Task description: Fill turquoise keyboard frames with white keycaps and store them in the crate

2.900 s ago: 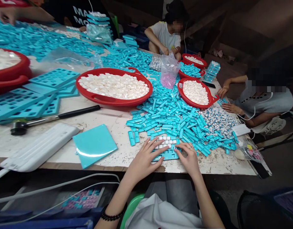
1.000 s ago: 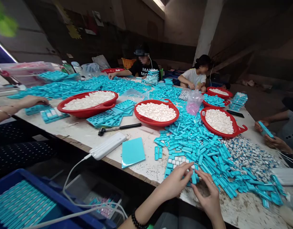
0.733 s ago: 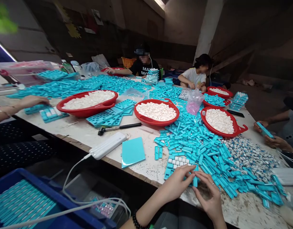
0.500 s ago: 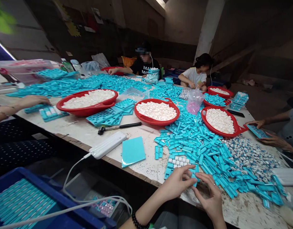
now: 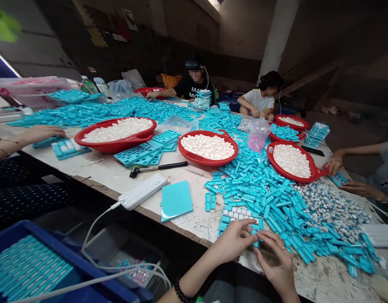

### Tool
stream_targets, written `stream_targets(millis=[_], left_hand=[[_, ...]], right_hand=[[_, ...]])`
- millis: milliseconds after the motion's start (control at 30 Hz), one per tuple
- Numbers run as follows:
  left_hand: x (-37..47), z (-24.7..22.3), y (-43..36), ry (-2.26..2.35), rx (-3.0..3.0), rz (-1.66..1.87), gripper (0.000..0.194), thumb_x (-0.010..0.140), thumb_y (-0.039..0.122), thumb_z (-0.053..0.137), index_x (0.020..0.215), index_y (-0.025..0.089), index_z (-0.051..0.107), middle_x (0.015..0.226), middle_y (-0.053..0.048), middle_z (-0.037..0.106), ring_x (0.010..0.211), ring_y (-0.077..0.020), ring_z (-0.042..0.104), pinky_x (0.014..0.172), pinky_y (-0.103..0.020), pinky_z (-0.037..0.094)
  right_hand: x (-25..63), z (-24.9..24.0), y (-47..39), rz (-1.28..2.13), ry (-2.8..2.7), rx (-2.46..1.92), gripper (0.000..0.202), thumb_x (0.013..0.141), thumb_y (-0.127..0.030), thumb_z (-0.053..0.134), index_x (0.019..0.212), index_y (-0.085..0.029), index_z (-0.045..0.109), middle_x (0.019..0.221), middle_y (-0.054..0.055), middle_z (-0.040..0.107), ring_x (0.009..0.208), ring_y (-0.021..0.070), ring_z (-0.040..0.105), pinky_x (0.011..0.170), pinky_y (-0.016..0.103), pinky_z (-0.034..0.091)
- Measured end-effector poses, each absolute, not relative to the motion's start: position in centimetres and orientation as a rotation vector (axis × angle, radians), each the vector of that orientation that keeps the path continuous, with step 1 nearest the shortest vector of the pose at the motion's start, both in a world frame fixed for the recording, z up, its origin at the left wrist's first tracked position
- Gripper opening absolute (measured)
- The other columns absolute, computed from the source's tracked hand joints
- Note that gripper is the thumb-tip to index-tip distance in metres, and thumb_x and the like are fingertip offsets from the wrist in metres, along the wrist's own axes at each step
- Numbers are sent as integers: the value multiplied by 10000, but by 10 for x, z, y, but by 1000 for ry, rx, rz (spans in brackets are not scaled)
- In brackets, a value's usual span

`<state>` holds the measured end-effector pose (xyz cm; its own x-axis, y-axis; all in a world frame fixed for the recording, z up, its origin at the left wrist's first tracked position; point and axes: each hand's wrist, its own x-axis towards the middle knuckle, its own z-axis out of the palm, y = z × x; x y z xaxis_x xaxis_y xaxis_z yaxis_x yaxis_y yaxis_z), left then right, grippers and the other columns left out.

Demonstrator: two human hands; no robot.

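Observation:
My left hand and my right hand meet at the table's front edge, fingertips pinched round a small turquoise plastic piece. Fingers hide most of that piece. Just behind them lies a turquoise panel with rows of white key-like blocks set in it; my left hand covers its near part. Two loose turquoise strips lie left of a big heap of turquoise pieces, which spreads close behind my right hand.
Red baskets of white blocks stand across the table. A hammer-like tool, a white power bank with its cable and a turquoise plate lie leftward. At right, a co-worker's hands hold a panel. A blue crate sits lower left.
My hands have barely shifted and keep their pinch. The co-worker at right has brought one hand up over the panel, which sits lower. A far co-worker's head has lifted and moved slightly right.

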<state>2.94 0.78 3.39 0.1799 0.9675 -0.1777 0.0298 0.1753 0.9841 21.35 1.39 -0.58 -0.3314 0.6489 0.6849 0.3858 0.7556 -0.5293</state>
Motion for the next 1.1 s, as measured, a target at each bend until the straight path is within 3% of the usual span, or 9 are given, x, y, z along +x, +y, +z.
stream_targets(millis=[133,267,367,567,767,933,1100], left_hand=[[28,32,9,1145,1230,928,459,849,318,674,1280,158,663,933,-46,690,788,-166,668,736,-281,505],[25,39,9,1172,1427,1004,392,941,384,580,1265,179,663,1074,-85,748,990,-218,698,899,-338,534],[18,41,8,1304,1672,1048,360,989,383,516,1276,209,645,1243,-87,708,1120,-231,662,1028,-394,490],[2,25,-3,1331,2034,974,316,1018,319,477,1280,231,630,1311,-85,673,1257,-235,595,1075,-427,485],[-1,15,-5,1306,2352,848,439,1008,273,494,1446,246,510,1536,-79,504,1464,-259,395,1209,-513,325],[2,10,0,1144,2536,690,439,1001,212,488,1423,316,544,1526,-12,525,1491,-253,353,1223,-538,278],[1,5,2,1145,2542,660,557,984,249,525,1527,278,406,1573,-51,461,1496,-261,344,1226,-524,281]], right_hand=[[212,-8,16,318,-1935,-795,281,885,-186,693,1158,-249,711,1085,84,735,1002,246,716,835,373,621],[215,-9,20,303,-1794,-933,269,876,-229,721,1144,-240,707,1054,82,750,993,252,716,861,399,601],[223,-8,25,427,-1664,-1134,318,884,-299,719,1191,-222,683,1116,99,741,994,254,714,879,412,598],[230,-3,31,661,-1804,-1148,303,897,-325,704,1189,-246,703,1138,79,749,1049,256,714,942,416,575],[225,-3,34,638,-1946,-1037,216,925,-288,681,1135,-268,726,1153,65,745,1126,247,685,1002,421,531],[226,-5,36,615,-2022,-1013,285,937,-226,628,1213,-270,682,1188,55,731,1158,232,664,1036,416,508],[228,-6,35,568,-2023,-1085,321,927,-281,655,1247,-278,670,1172,60,730,1119,242,673,990,401,540]])
